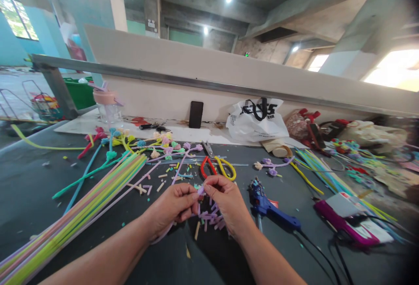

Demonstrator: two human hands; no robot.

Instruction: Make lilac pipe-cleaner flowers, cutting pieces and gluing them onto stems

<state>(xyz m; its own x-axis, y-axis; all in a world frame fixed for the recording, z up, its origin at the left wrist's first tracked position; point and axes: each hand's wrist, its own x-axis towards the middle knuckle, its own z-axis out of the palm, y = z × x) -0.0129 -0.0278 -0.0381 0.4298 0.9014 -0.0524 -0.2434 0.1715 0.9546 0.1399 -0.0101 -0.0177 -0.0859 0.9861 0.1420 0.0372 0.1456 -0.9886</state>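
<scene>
My left hand (pixel 175 208) and my right hand (pixel 225 202) meet over the dark table (pixel 29 189), both pinching a small purple straw piece (pixel 200 190) between the fingertips. A long purple straw runs from my left hand down under the wrist. Below my right hand lies a pile of short purple straw pieces (pixel 211 219). A bundle of long pastel straws (pixel 78 219) lies to the left. Scissors with red and yellow handles (pixel 218 167) lie just beyond my hands. A blue glue gun (pixel 268 206) rests to the right.
Finished straw flowers (pixel 157 145) lie further back. A black phone (pixel 195 114) leans on the white wall board, beside a white plastic bag (pixel 257 121). A pink-lidded cup (pixel 109 106) stands back left. A magenta tool (pixel 343 224) and cables lie right, with more straws (pixel 321 167).
</scene>
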